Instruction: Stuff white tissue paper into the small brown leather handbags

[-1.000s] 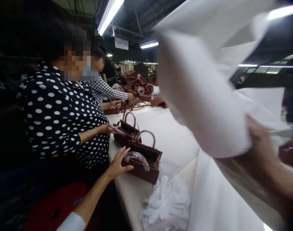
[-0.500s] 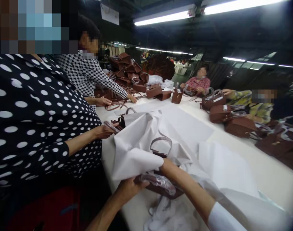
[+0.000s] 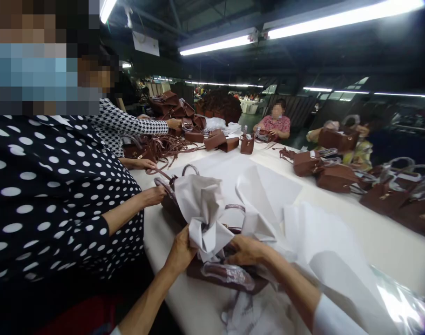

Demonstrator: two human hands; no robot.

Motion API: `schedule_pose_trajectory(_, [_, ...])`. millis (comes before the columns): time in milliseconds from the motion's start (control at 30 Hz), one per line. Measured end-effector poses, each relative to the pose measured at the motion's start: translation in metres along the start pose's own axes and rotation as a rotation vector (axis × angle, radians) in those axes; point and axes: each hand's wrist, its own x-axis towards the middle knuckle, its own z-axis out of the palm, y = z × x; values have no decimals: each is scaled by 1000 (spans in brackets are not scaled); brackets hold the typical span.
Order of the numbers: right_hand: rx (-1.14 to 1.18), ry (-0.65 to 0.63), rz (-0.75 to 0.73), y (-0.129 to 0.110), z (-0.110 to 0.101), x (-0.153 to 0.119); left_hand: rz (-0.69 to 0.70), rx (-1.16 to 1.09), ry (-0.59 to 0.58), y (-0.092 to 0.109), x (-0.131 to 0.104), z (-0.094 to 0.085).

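A brown handbag (image 3: 208, 278) lies before me on the table, with a plastic-wrapped handle (image 3: 229, 274) on its near side and its other handle standing behind. Crumpled white paper (image 3: 212, 237) bulges up from its opening. On the bag's left side, my left hand (image 3: 180, 250) is closed at the paper's edge, fingertips partly hidden behind it. My right hand (image 3: 247, 250) reaches in from the right, its fingers curled down at the opening against the paper; their tips are hidden.
A co-worker in polka dots (image 3: 65, 195) stands close at my left, one hand (image 3: 152, 195) on another handbag. White sheets (image 3: 324, 242) lie to the right. Several brown handbags (image 3: 338, 178) line the table's right side. A heap of bags (image 3: 170, 104) and straps rises at the back left.
The broad white sheet is now bunched up above the bag. My left hand has moved up to the paper, and my right hand has drawn back to the bag's opening.
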Motion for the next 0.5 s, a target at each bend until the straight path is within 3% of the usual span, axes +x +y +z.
schedule_pose_trajectory(33, [67,90,32,2,-8,-5,29,-10,-3,0,-2,-1])
schedule_pose_trajectory(100, [181,400,103,0,-20,-4,91,-8,-8,0,-5,-2])
schedule_pose_trajectory(167, [246,650,43,-9,-28,9,172,25,-59,1,-7,-3])
schedule_pose_trajectory(200, [263,676,-49,-14,-29,17,206,50,-88,1,-7,-3])
schedule_pose_trajectory(300, [297,529,-276,-26,-27,38,211,127,-67,0,-8,-3])
schedule_pose_trajectory(400, [213,472,-314,-23,-22,34,104,133,-54,-8,-13,-6])
schedule_pose_trajectory(500, [7,450,-296,-14,-18,12,-3,48,-154,-16,-18,-8])
